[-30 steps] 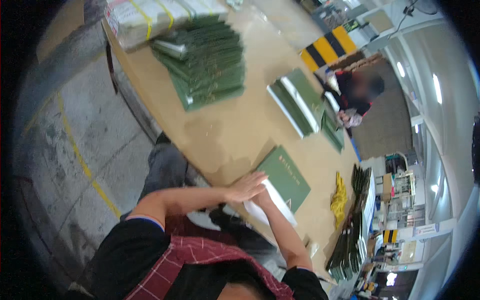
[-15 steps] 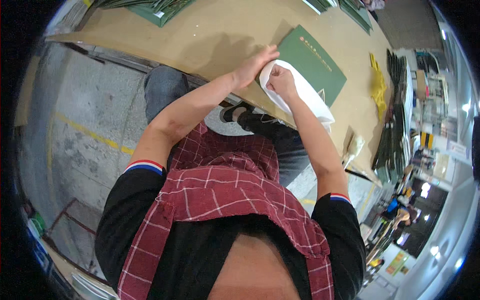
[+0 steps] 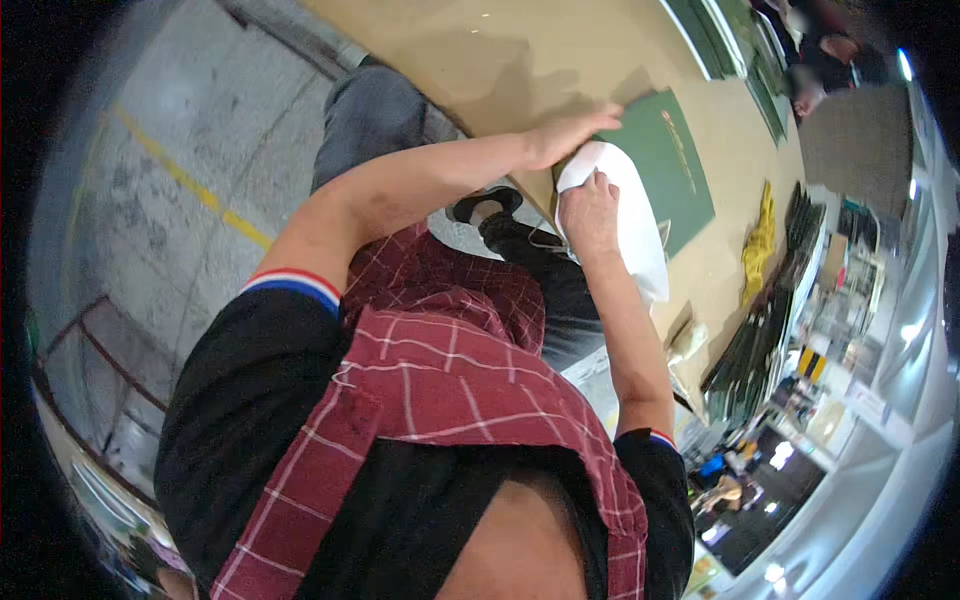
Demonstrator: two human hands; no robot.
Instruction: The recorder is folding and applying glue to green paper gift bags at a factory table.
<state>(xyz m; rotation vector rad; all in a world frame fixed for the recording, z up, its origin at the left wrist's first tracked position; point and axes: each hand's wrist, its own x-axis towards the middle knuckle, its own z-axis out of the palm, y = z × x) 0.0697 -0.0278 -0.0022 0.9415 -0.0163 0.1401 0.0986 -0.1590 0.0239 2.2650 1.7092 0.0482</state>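
Your left hand (image 3: 565,137) lies flat, fingers extended and open, on the near edge of the green folder (image 3: 672,165). Your right hand (image 3: 588,208) has its fingers closed on the white sheet (image 3: 632,222), which overlaps the folder's lower corner. The folder rests on the brown surface (image 3: 520,60), near its front edge.
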